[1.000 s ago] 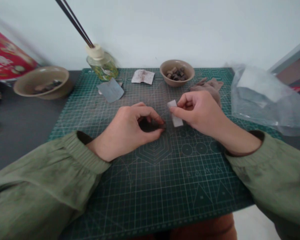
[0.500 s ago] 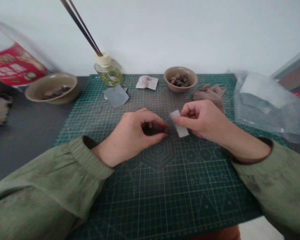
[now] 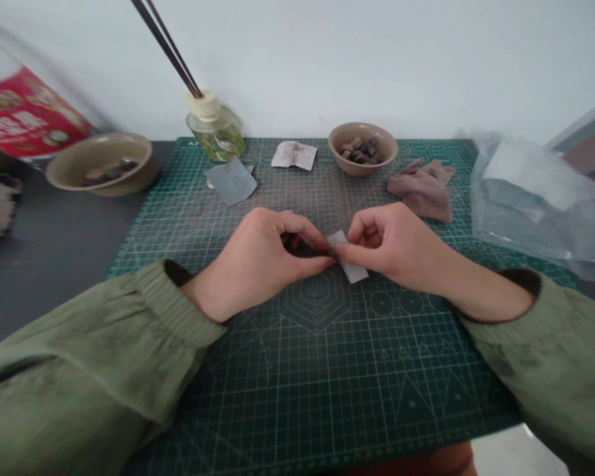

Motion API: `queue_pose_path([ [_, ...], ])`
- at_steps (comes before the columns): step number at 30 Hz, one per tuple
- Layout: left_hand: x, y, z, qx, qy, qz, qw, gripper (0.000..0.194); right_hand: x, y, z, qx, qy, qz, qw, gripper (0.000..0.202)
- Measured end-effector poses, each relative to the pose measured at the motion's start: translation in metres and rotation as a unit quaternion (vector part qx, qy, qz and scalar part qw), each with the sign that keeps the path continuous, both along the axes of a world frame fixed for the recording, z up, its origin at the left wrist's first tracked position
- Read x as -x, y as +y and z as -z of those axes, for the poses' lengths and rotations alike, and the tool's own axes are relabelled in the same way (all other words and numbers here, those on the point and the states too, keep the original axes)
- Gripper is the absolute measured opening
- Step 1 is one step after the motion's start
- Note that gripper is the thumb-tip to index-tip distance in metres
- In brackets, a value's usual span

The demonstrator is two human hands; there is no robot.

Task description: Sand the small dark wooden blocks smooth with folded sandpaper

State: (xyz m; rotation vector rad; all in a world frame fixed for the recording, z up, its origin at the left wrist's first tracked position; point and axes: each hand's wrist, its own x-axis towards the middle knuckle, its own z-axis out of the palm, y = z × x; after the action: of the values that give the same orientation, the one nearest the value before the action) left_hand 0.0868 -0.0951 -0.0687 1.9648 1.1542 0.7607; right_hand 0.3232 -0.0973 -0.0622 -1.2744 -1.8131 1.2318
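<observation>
My right hand [image 3: 394, 241] pinches a light-grey folded strip, which looks like sandpaper [image 3: 354, 271], between thumb and bent forefinger. Opposite it, my left hand [image 3: 277, 248] has thumb and fingertips closed on a small dark brown piece, which is almost wholly hidden now. The strip's left edge meets the left fingertips, over the green cutting mat [image 3: 297, 383]. Behind the hands stands a tan bowl [image 3: 361, 165] with several small brown blocks [image 3: 361, 151] in it. A crumpled brown cloth [image 3: 424, 192] lies beyond my right hand.
A grey sheet [image 3: 233, 182] and a creased white paper [image 3: 294, 155] with brownish stains lie at the back. Reed diffuser [image 3: 215, 132] stands behind them. Left of the mat is another bowl [image 3: 104, 185] by a red package [image 3: 30, 112]; a clear plastic bag [image 3: 540, 205] lies right.
My right hand has brought the grey strip left, from a small gap away to contact at the left fingertips. My left hand stays nearly in place. The view has shifted slightly.
</observation>
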Motion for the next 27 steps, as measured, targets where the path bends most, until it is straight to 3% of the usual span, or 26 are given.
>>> queue_pose_path([
  [27, -0.0007, -0.0015, -0.0001, 0.004, 0.008, -0.02, 1.0, 0.01, 0.0003, 0.0027, 0.0008, -0.026, -0.035, -0.004, 0.999, 0.02],
])
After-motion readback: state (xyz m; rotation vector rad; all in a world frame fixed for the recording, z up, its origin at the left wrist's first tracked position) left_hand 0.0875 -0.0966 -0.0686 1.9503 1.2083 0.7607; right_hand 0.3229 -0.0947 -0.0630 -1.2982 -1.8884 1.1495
